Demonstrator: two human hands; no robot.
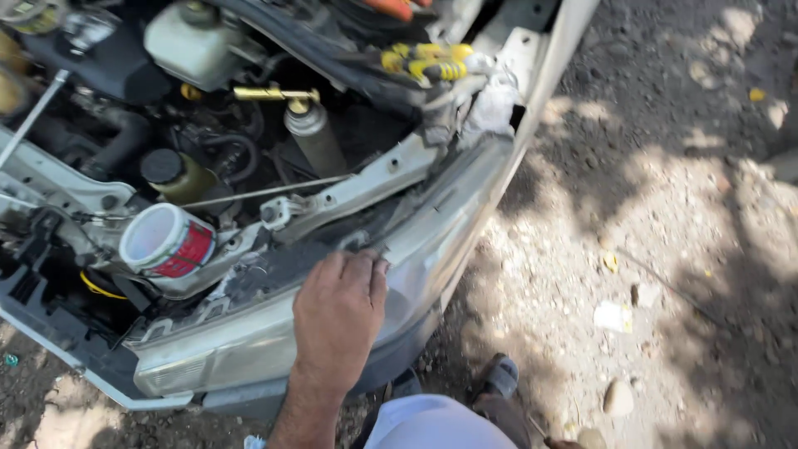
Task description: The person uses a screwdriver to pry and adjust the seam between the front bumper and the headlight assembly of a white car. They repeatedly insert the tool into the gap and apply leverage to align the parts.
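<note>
My left hand point(337, 320) lies on top of the car's clear headlight point(249, 345), palm down, fingers curled over its upper back edge beside the white front crossbar point(366, 187). Nothing else is in the hand. My right hand is out of view. An open white tin with a red label point(166, 241) lies on its side in the engine bay, left of my hand. Yellow-handled screwdrivers point(428, 62) rest on the bay's far edge next to a grey rag point(490, 104).
The open engine bay holds a white fluid reservoir point(191, 41), a black-capped bottle point(170, 170) and a grey canister with a brass fitting point(316, 137). To the right is dirt ground with stones point(619, 399) and litter. My sandalled foot point(499, 378) stands by the bumper.
</note>
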